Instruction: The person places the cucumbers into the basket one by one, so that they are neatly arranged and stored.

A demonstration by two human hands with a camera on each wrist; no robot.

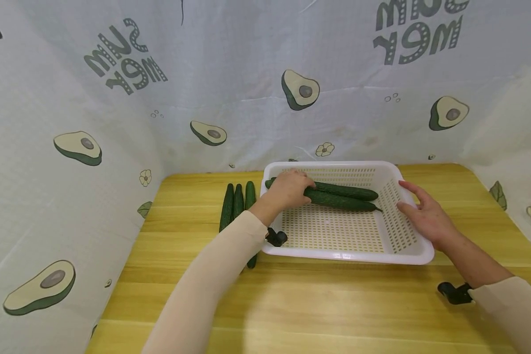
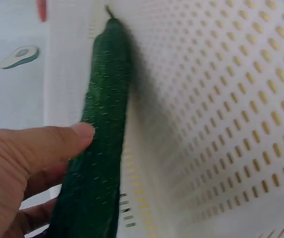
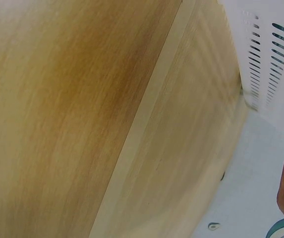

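Cucumbers in a dark, bumpy green lie both on a table and in a basket. At far left, a pale cloth sheet (image 1: 234, 64) hangs in soft wrinkles, printed with halved avocados, small flowers and grey lettering, and runs on behind the scene. Next comes the yellow-brown wooden table (image 1: 172, 275), its smooth boards striped with grain. On it, three long, slim cucumbers (image 1: 238, 202) lie side by side, just beside the basket's left wall, partly covered by a smooth cream sleeve (image 1: 221, 260). A black device (image 1: 278, 238) juts from that cuff. The person's left hand (image 1: 287, 189) reaches over the basket's left side and grips a cucumber, thumb pressed on its ridged skin and fingers curled at its far side. Two cucumbers (image 1: 342, 201) rest lengthwise in the rear half of the white plastic basket (image 1: 332, 256), a rounded rectangle pierced with rows of small slots; the nearer one tapers to a thin stem pointing right. At the right end, the person's right hand (image 1: 431, 223) touches the smooth rim, thumb and forefinger spread wide; how firmly it holds cannot be told. A second black device (image 1: 455, 293) sits by the right cuff.
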